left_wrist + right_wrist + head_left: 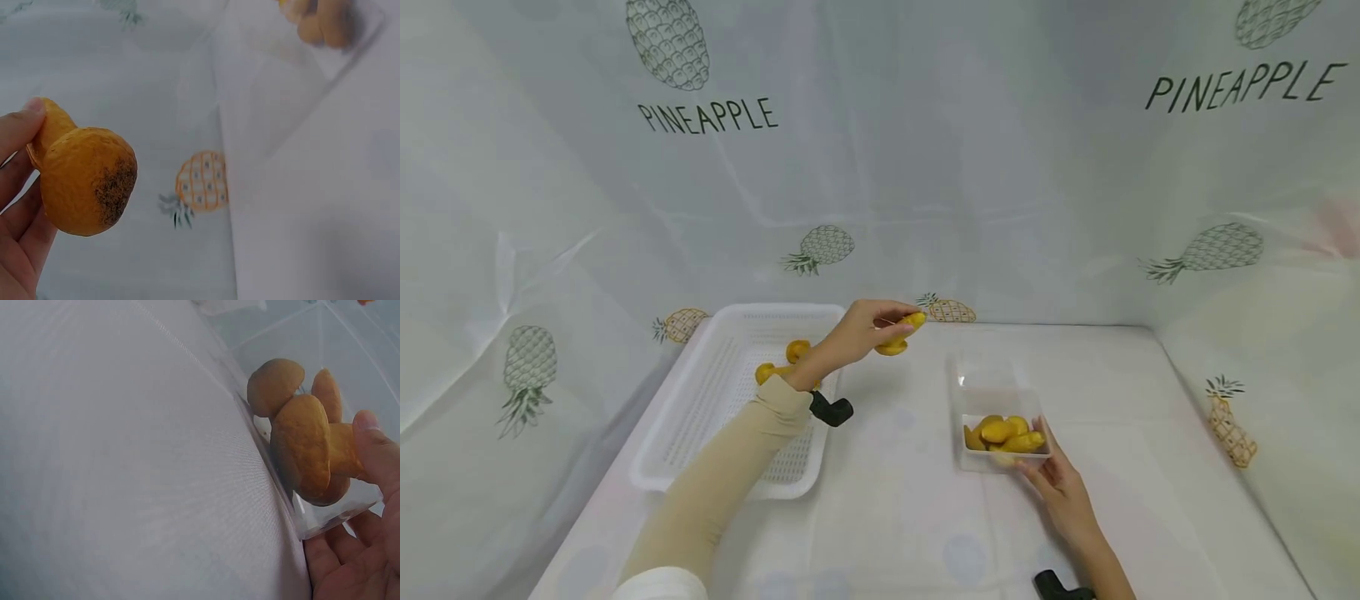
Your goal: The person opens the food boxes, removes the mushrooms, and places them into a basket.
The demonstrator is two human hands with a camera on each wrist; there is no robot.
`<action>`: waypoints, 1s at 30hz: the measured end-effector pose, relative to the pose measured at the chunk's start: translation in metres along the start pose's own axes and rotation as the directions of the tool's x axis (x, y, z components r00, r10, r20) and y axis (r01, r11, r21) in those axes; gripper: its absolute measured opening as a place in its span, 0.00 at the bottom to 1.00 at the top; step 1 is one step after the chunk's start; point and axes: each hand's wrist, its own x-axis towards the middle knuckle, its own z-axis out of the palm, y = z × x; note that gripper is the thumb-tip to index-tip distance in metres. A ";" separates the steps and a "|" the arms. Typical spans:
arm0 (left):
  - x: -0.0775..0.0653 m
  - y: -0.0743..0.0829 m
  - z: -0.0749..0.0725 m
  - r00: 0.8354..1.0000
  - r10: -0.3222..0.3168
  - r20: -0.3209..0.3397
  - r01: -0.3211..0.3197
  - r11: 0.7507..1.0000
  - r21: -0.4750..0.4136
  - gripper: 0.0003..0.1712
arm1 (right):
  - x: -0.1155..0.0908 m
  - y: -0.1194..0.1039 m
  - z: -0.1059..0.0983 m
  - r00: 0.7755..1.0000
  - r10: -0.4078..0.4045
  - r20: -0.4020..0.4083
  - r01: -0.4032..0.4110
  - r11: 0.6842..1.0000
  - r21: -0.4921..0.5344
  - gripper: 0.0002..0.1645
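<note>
My left hand [856, 333] pinches a yellow-brown mushroom [87, 181] between thumb and fingers, up in the air between the basket and the box. One side of its round cap carries a dark, speckled patch in the left wrist view. At the right, my right hand [1066, 498] grips the near right corner of a clear plastic box [958, 425], the thumb over the rim and fingers below. Several similar mushrooms [303, 447] lie heaped at the near end of that box. The thumb is beside one mushroom's stem; whether they touch I cannot tell.
A white perforated basket [673, 417] stands at the left, partly behind my left forearm, with a few mushrooms [797, 350] in it. White cloth covers the table [895, 517]. A pineapple-printed curtain [925, 183] hangs behind and along both sides.
</note>
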 end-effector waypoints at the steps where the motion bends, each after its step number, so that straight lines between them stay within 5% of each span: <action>1: -0.004 -0.002 -0.007 1.000 -0.008 -0.010 0.008 1.000 -0.005 0.20 | 0.000 0.000 0.000 1.000 0.002 0.000 -0.002 1.000 0.000 0.48; 8: -0.041 -0.017 -0.051 0.991 -0.107 -0.083 0.106 0.994 -0.017 0.21 | 0.000 -0.002 0.002 1.000 0.012 -0.003 -0.012 1.000 -0.004 0.47; 15: -0.080 -0.044 -0.080 0.974 -0.189 -0.126 0.201 0.976 0.085 0.21 | 0.000 -0.002 0.001 1.000 0.011 0.000 -0.011 1.000 -0.005 0.48; 22: -0.113 -0.075 -0.094 0.972 -0.195 -0.131 0.218 0.957 0.190 0.20 | 0.000 -0.002 0.001 1.000 0.016 0.000 -0.016 1.000 0.001 0.47; 30: -0.142 -0.104 -0.098 0.947 -0.308 -0.090 0.320 0.919 0.229 0.20 | 0.000 -0.002 0.001 1.000 0.020 0.002 -0.020 0.999 0.045 0.46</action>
